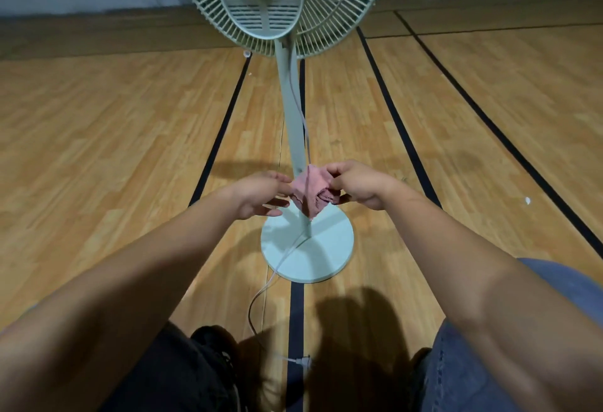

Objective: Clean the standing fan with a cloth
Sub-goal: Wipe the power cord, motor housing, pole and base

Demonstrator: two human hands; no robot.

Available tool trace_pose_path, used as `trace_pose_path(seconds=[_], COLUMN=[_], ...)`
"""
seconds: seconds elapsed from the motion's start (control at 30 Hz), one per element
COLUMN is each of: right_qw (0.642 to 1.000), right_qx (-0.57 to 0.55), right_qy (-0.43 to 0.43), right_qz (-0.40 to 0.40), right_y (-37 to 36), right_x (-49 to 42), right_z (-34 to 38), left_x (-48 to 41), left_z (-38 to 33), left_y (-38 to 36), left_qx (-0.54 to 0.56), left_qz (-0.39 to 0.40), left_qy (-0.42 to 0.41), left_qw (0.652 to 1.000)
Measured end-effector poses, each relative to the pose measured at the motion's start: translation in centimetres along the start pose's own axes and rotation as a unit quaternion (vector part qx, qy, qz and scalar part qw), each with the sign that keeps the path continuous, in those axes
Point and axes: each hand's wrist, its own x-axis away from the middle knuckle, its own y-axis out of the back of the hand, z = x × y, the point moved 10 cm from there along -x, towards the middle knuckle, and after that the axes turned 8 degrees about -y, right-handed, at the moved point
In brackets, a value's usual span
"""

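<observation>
Right hand [355,183]: fingers curled, pinching the upper right edge of the pink cloth [310,191]. Left hand [261,194]: fingers nearly straight, thumb and fingertips nipping the cloth's left edge. Both forearms reach forward. The bunched cloth hangs between the hands, in front of the standing fan [290,101] and above its round base [313,255]. Cord [261,297] trails toward the person's feet. Wooden floor [114,150] lies open on both sides.

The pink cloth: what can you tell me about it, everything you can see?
The pink cloth is small, soft-looking fabric, bunched into folds and drooping to a point. The left hand pinches its left edge, the right hand grips its right side. It hangs before the fan pole, above the round base; contact with the pole cannot be told.
</observation>
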Motion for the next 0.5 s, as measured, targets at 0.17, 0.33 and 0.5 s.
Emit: trace_pose_path(seconds=[0.17, 0.33, 0.5], right_qw=[0.996, 0.983, 0.966], right_qx=[-0.083, -0.179, -0.241], right_qy=[0.039, 0.037, 0.006], right_qz=[0.022, 0.032, 0.097], right_y=[0.1, 0.3, -0.7], right_x=[1.4, 1.5, 1.0], right_z=[2.5, 2.6, 2.0], left_x=[1.2, 1.4, 1.4], left_z=[-3.2, -4.8, -6.8], left_y=[1.0, 2.3, 3.2], left_qx=[0.009, 0.004, 0.000], left_qz=[0.015, -0.037, -0.085], left_qy=[-0.055, -0.104, -0.148], left_qw=[0.998, 0.994, 0.985])
